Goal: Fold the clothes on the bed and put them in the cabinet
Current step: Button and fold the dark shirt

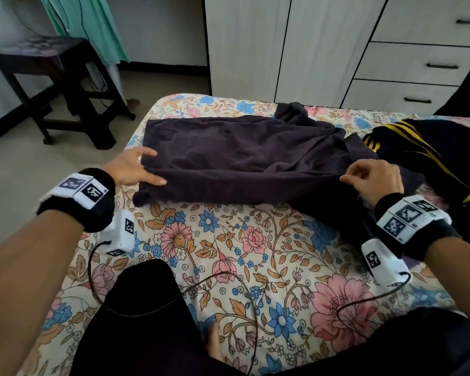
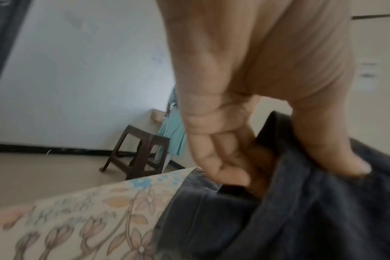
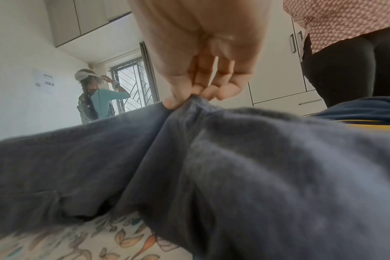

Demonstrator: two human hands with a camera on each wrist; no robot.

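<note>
Pinched between my thumb and fingertips, the near right edge of the dark purple garment (image 1: 236, 156) bunches into a small peak under my right hand (image 1: 375, 180); the right wrist view shows soft folds fanning down from that pinch. My left hand (image 1: 132, 169) grips the garment's left edge, thumb on top of the cloth and fingers tucked beneath it, index finger stretched out loosely. The fabric looks matte and slightly fuzzy, like worn cotton knit, with shallow wrinkles across its broad, roughly rectangular spread. It lies across the middle of the bed (image 1: 228, 253), whose sheet is smooth and printed with pink, blue and tan flowers. A crumpled part of the garment rises at its far right corner. Just to its right, touching it, sits a heap of black clothing with yellow stripes (image 1: 407, 147). Beyond the bed stands the white cabinet (image 1: 282, 44), flat-fronted with thin black handles on its drawers. A dark stool (image 1: 63, 85) stands on the floor at left.
</note>
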